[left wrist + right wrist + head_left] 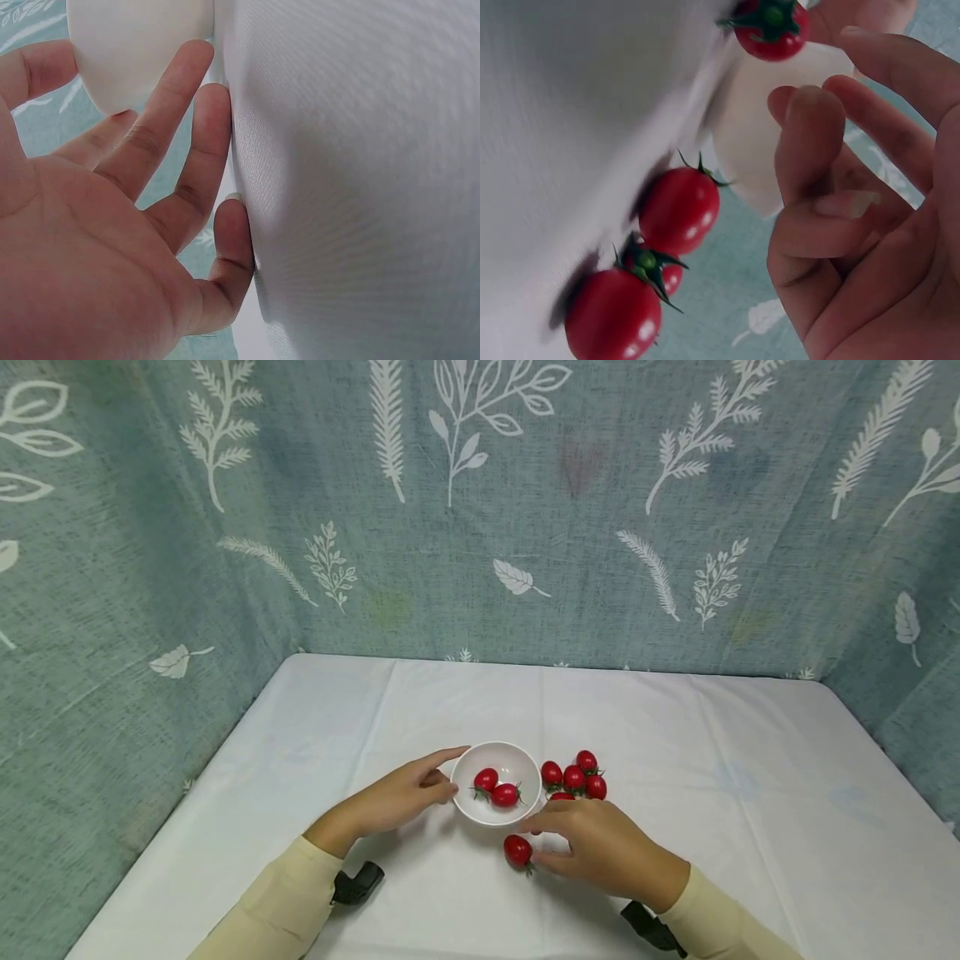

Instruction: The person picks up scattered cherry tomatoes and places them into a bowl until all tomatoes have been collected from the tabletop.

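A white bowl [497,817] on the table holds two small red cherry tomatoes with green stems, one tomato [486,779] beside the other [506,795]. My left hand [405,793] touches the bowl's left side with fingers spread; the left wrist view shows fingertips against the bowl wall [139,45]. In front of the bowl lies a single cherry tomato [517,851], also seen in the right wrist view as a tomato [772,30]. Around that tomato, my right hand [600,847] has thumb and forefinger spread apart, not pinching it.
Several more cherry tomatoes [573,777] lie in a cluster right of the bowl, partly hidden by the right hand. A white cloth [750,843] covers the table. Green leaf-patterned curtains [480,543] stand behind it and along both sides.
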`<action>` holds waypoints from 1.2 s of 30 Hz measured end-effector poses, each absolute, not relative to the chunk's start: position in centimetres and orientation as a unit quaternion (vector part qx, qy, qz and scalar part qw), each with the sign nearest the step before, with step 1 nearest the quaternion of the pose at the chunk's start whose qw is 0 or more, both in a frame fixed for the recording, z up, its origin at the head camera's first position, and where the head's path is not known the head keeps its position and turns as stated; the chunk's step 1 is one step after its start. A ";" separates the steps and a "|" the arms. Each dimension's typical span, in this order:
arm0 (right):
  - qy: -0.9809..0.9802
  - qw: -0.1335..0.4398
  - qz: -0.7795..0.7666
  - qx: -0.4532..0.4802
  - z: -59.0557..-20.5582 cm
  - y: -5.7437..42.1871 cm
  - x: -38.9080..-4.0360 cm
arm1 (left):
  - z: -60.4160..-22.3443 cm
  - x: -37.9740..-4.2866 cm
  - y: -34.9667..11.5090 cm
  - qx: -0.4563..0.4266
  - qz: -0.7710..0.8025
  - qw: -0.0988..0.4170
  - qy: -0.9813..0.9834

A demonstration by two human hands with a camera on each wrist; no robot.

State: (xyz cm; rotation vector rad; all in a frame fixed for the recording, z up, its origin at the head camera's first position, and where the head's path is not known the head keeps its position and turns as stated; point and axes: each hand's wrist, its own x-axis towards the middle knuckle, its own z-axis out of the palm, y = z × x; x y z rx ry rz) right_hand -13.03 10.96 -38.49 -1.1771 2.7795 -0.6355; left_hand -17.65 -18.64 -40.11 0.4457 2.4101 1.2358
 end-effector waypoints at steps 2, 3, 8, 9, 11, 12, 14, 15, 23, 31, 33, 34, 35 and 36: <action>0.898 0.037 -0.202 -0.389 -38.9 10.8 -13.0 | -40.1 -17.6 -18.7 0.159 0.441 0.198 0.861; 0.897 0.042 -0.199 -0.391 -39.0 10.7 -13.0 | -40.1 -17.6 -18.7 0.159 0.441 0.198 0.861; 0.896 0.054 -0.189 -0.398 -39.7 10.4 -13.0 | -40.2 -17.6 -18.7 0.163 0.441 0.197 0.860; 0.896 0.053 -0.188 -0.398 -39.8 10.4 -12.9 | -40.2 -17.6 -18.7 0.163 0.441 0.197 0.860; 0.896 0.050 -0.185 -0.400 -39.8 10.3 -12.9 | -40.2 -17.6 -18.7 0.163 0.441 0.197 0.861; 0.896 0.049 -0.183 -0.402 -39.8 10.3 -12.9 | -40.2 -17.6 -18.7 0.162 0.440 0.197 0.861; 0.897 0.050 -0.178 -0.401 -39.8 10.3 -12.8 | -40.2 -17.6 -18.7 0.162 0.441 0.198 0.861; 0.898 0.049 -0.174 -0.402 -39.8 10.3 -12.8 | -40.2 -17.5 -18.7 0.162 0.441 0.198 0.860; 0.896 0.063 -0.181 -0.400 -39.8 10.3 -12.9 | -40.3 -17.6 -18.7 0.169 0.443 0.197 0.858; 0.896 0.073 -0.190 -0.394 -39.8 10.1 -13.0 | -40.0 -17.5 -18.7 0.166 0.444 0.197 0.859; 0.897 0.072 -0.188 -0.394 -39.8 10.1 -13.0 | -39.9 -17.4 -18.7 0.165 0.445 0.197 0.858; 0.897 0.071 -0.186 -0.394 -39.8 10.1 -13.0 | -39.9 -17.4 -18.7 0.164 0.445 0.197 0.858; 0.897 0.070 -0.185 -0.395 -39.7 10.1 -13.0 | -39.8 -17.4 -18.7 0.164 0.445 0.197 0.858; 0.897 0.069 -0.183 -0.395 -39.7 10.1 -13.0 | -39.8 -17.4 -18.7 0.164 0.446 0.196 0.858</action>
